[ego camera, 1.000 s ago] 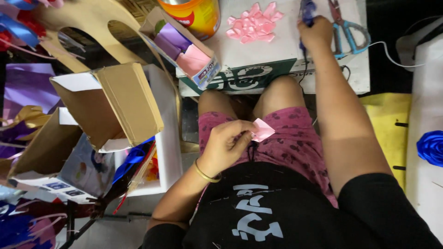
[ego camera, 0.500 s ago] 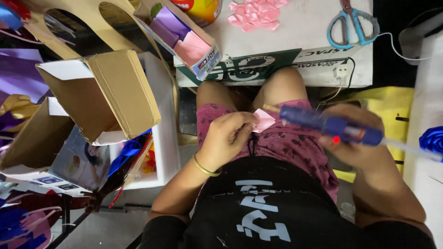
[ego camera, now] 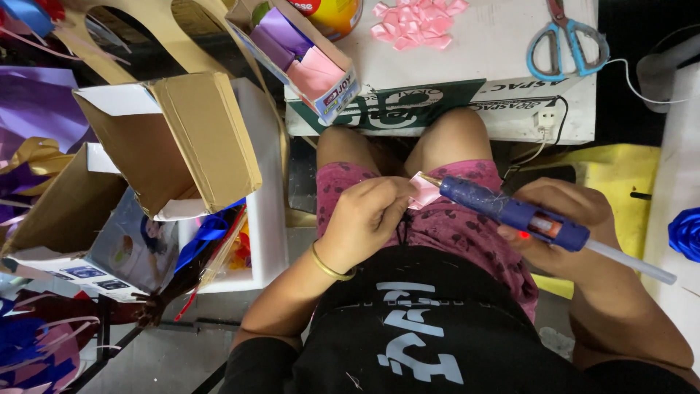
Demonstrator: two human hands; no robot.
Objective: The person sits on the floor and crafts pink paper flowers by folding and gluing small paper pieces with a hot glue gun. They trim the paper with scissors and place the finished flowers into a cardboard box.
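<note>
One glue gun, one scissors, two cardboard boxes.

The left hand is over the lap, fingers curled and pinched together, pointing toward 2 o'clock, with the forearm bent in from 7 o'clock. The right hand is closed in a grip, its forearm coming from 5 o'clock.

My left hand covers most of the pink ribbon piece, so I can't tell its full shape. My right hand wraps the glue gun, hiding its trigger. The top edge cuts off the scissors, the yellow can and the pink bow. The right edge clips the blue rose.
</note>
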